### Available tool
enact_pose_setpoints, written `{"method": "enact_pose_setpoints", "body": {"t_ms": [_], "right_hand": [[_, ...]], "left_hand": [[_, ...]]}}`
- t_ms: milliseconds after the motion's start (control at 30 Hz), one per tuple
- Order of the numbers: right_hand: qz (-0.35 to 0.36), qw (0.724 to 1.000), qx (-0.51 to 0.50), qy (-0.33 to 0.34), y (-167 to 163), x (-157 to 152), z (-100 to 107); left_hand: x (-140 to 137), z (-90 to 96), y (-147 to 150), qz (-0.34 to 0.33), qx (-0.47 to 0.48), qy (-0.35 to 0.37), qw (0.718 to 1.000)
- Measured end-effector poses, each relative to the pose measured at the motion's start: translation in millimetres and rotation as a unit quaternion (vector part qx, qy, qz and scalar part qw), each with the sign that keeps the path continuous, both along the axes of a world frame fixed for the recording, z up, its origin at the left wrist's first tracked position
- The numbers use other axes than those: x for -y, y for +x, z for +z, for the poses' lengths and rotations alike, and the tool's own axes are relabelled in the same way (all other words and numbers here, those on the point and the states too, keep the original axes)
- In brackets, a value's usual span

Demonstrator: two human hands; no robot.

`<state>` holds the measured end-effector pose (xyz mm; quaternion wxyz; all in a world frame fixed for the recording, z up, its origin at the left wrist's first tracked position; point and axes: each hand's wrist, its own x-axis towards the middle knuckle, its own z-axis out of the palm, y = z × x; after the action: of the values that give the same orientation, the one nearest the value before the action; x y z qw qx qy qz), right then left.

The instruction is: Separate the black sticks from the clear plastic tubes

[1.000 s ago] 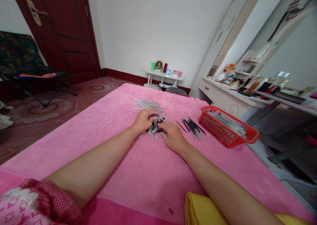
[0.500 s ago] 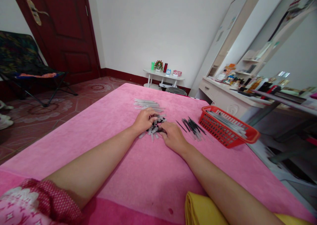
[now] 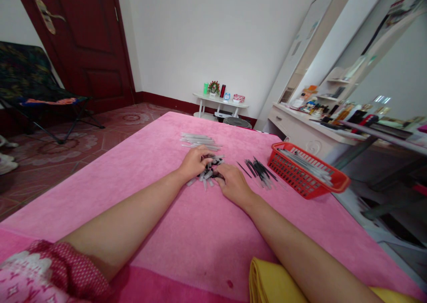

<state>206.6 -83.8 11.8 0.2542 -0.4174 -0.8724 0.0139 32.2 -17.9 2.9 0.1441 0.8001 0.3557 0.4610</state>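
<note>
A small heap of short clear and black pieces, which look like pen caps [image 3: 207, 175], lies on the pink cloth [image 3: 160, 165]. From the left, my left hand [image 3: 195, 163] closes its bent fingers and thumb on the heap's edge. My right hand [image 3: 233, 183] is curled at the opposite side, thumb and fingers on dark pieces there. Which single pieces are gripped is too small to make out. Just beyond my left hand lies a row of clear pen barrels [image 3: 198, 140]. Black pen refills [image 3: 262, 169] are bunched to the right of my right hand.
An orange-red plastic basket [image 3: 300, 185] holding long clear pens or tubes stands at the table's right edge. Folded yellow cloth [image 3: 270, 280] lies under my right forearm. Behind are a small white table [image 3: 220, 100] and, rightward, a dresser [image 3: 300, 125] with bottles.
Both hands keep their places at the heap. A few pieces between them have shifted slightly; the barrels, refills and basket have not moved.
</note>
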Motion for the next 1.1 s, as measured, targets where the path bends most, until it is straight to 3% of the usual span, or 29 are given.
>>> {"method": "enact_pose_setpoints", "body": {"t_ms": [1100], "right_hand": [[0.011, 1.000, -0.011, -0.007, 0.8, -0.4, -0.7]], "left_hand": [[0.4, -1.9, 0.5, -0.018, -0.015, -0.005, 1.000]]}}
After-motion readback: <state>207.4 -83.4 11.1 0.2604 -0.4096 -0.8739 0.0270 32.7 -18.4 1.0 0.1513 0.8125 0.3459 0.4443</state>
